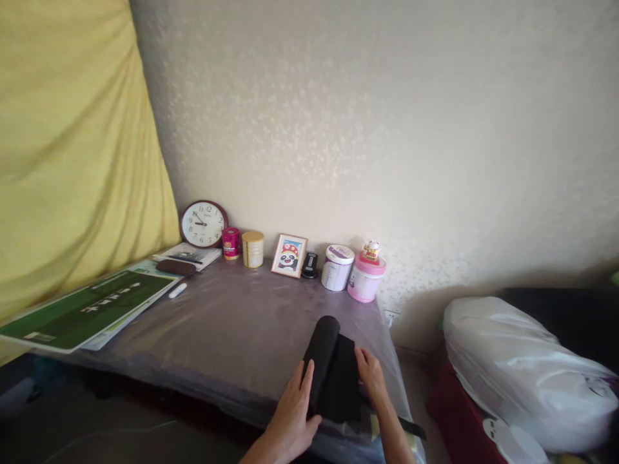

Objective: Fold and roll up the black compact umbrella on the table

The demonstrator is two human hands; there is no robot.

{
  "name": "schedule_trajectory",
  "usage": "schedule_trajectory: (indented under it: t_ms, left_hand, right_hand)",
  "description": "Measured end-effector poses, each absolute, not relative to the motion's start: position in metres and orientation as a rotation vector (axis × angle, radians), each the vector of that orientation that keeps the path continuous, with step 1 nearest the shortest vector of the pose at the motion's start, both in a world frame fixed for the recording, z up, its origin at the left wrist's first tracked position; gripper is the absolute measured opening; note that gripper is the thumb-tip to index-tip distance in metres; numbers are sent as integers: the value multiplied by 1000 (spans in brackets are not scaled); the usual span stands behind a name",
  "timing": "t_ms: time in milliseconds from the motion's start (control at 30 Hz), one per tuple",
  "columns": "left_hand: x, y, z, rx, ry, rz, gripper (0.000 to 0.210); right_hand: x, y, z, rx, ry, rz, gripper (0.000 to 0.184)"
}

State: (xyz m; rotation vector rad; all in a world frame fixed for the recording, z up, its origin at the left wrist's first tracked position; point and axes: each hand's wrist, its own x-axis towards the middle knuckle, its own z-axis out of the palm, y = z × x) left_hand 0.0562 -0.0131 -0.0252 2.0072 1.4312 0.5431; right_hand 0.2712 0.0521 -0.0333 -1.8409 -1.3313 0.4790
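A black roll of sheet material (323,351) lies near the front right corner of the covered table, with a flat flap (344,380) unrolled on its right side. My left hand (296,412) holds the roll's left side and near end, thumb toward the bottom. At the flap's right edge, my right hand (371,374) is closed in a pinch, its fingertips partly hidden. Past my right forearm a dark strap-like end (412,428) sticks out over the table's edge; whether it joins the roll cannot be seen.
Along the wall stand a clock (204,223), a pink can (231,243), a tan canister (253,249), a panda picture frame (289,256) and two tubs (337,267). Green boards (91,303) lie left on the table (227,328). A white plastic bag (517,367) bulges at right.
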Motion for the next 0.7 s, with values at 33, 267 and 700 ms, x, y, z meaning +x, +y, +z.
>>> schedule_trajectory:
  t_ms: [33,267,700]
  left_hand:
    - [56,-13,-26,2001,1430,540,92]
    - [56,-15,-28,1986,1434,540,94]
    - [58,-13,-32,2015,1476,507,95]
  right_hand:
    - [268,51,-33,-1813,-1329,483,39]
    - [246,49,-30,-1827,-1344,378,31]
    - [199,61,-14,-1741,-1406,493,40]
